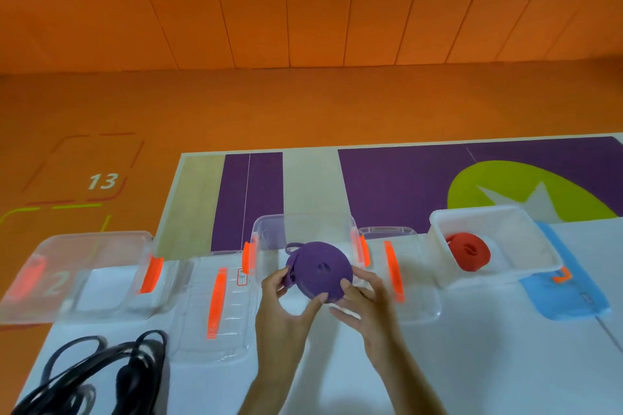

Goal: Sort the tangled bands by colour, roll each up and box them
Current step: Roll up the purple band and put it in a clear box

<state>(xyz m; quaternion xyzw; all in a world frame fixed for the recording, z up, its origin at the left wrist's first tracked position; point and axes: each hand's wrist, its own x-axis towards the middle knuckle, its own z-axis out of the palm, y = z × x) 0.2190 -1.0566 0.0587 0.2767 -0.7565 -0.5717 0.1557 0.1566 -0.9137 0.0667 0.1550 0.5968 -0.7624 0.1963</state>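
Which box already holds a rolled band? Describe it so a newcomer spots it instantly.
Start at the white table and follow the row of plastic boxes along its far edge to the right end. The last one is a frosted white box resting on a blue lid, with a red rolled band inside. Unlike it, the clear boxes to its left have orange latches.
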